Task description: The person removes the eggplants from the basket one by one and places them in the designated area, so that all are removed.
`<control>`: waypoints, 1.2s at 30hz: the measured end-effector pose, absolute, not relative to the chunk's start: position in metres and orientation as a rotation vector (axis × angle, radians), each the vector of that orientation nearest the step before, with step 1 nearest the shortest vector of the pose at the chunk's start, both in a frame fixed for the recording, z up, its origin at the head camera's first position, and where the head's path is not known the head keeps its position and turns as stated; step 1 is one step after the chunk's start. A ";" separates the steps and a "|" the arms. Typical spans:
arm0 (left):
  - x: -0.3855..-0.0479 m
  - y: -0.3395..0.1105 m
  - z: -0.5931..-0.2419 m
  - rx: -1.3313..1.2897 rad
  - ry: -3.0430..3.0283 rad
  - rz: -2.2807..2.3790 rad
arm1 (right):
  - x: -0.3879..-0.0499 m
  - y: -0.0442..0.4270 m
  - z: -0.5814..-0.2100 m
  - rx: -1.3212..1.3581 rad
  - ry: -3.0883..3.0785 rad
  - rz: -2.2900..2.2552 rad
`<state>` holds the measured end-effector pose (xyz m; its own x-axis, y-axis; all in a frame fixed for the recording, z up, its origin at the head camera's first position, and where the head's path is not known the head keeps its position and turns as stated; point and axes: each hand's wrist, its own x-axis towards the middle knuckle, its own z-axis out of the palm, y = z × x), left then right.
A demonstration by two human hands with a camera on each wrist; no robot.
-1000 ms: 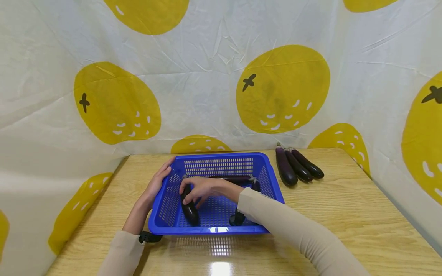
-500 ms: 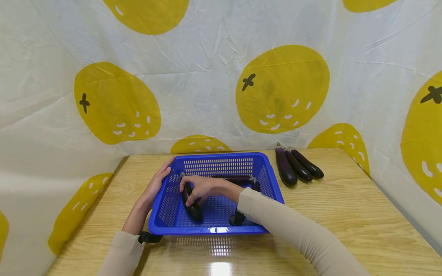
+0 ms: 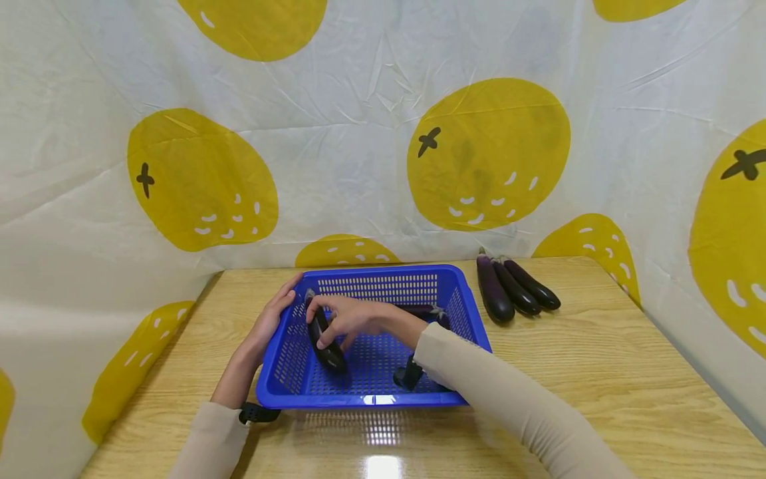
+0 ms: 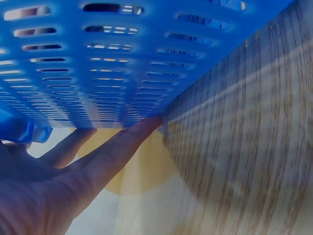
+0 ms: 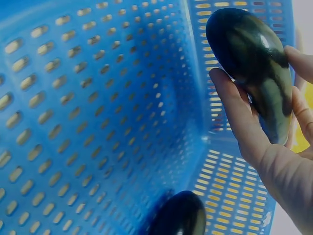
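My right hand (image 3: 353, 318) grips a dark purple eggplant (image 3: 328, 356) inside the blue basket (image 3: 383, 399), near its left wall. The right wrist view shows the thumb and fingers around this eggplant (image 5: 249, 49), its rounded end free and above the basket floor. Another eggplant (image 3: 421, 310) lies along the back wall, partly hidden by my right hand. A further one (image 3: 443, 320) shows at the right side, mostly covered by my forearm. My left hand (image 3: 267, 326) rests against the basket's outer left side; its fingers (image 4: 122, 147) extend straight along the slotted wall.
On the wooden table (image 3: 574, 372), right of the basket, 3 eggplants (image 3: 517, 289) lie side by side. A white cloth with yellow fruit prints (image 3: 347, 166) hangs behind the table and along its sides. Dark bands circle both wrists.
My right hand has shifted slightly left and back with the eggplant, whose rounded end has come up from the basket floor. The left hand and the basket stay put.
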<state>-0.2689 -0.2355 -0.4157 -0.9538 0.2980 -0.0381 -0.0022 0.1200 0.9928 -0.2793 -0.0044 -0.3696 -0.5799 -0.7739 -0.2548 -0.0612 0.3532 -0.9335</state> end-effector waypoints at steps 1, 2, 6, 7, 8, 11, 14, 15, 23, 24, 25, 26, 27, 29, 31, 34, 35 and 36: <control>-0.269 -0.236 -0.416 0.293 2.173 1.919 | -0.279 -0.004 -0.368 -0.730 1.900 -1.283; -0.269 -0.236 -0.415 0.294 2.178 1.915 | -0.279 -0.003 -0.366 -0.733 1.902 -1.293; -0.270 -0.236 -0.415 0.291 2.188 1.915 | -0.279 0.000 -0.358 -0.735 1.877 -1.340; -0.270 -0.236 -0.415 0.290 2.184 1.920 | -0.280 0.001 -0.356 -0.737 1.869 -1.351; -0.269 -0.235 -0.415 0.288 2.177 1.927 | -0.280 0.002 -0.355 -0.739 1.863 -1.358; -0.269 -0.235 -0.415 0.279 2.156 1.946 | -0.281 0.004 -0.352 -0.752 1.842 -1.386; -0.268 -0.234 -0.414 0.277 2.141 1.952 | -0.282 0.005 -0.350 -0.768 1.834 -1.401; -0.268 -0.234 -0.414 0.273 2.141 1.949 | -0.281 0.005 -0.349 -0.775 1.832 -1.405; -0.266 -0.235 -0.413 0.259 2.142 1.962 | -0.275 0.009 -0.334 -0.826 1.817 -1.446; -0.266 -0.235 -0.413 0.265 2.141 1.962 | -0.275 0.010 -0.332 -0.832 1.819 -1.452; -0.266 -0.235 -0.413 0.269 2.142 1.963 | -0.275 0.011 -0.330 -0.839 1.819 -1.460; -0.266 -0.235 -0.414 0.273 2.140 1.968 | -0.274 0.012 -0.328 -0.845 1.821 -1.465; -0.266 -0.235 -0.414 0.282 2.138 1.967 | -0.274 0.013 -0.326 -0.852 1.824 -1.468; -0.267 -0.236 -0.415 0.293 2.139 1.968 | -0.274 0.015 -0.323 -0.860 1.823 -1.475; -0.267 -0.236 -0.415 0.295 2.137 1.982 | -0.275 0.017 -0.319 -0.870 1.826 -1.475; -0.268 -0.236 -0.415 0.306 2.127 1.994 | -0.275 0.021 -0.315 -0.876 1.839 -1.473; -0.268 -0.235 -0.415 0.312 2.123 1.994 | -0.275 0.022 -0.314 -0.880 1.846 -1.472; -0.268 -0.235 -0.415 0.311 2.119 1.996 | -0.275 0.024 -0.312 -0.882 1.852 -1.471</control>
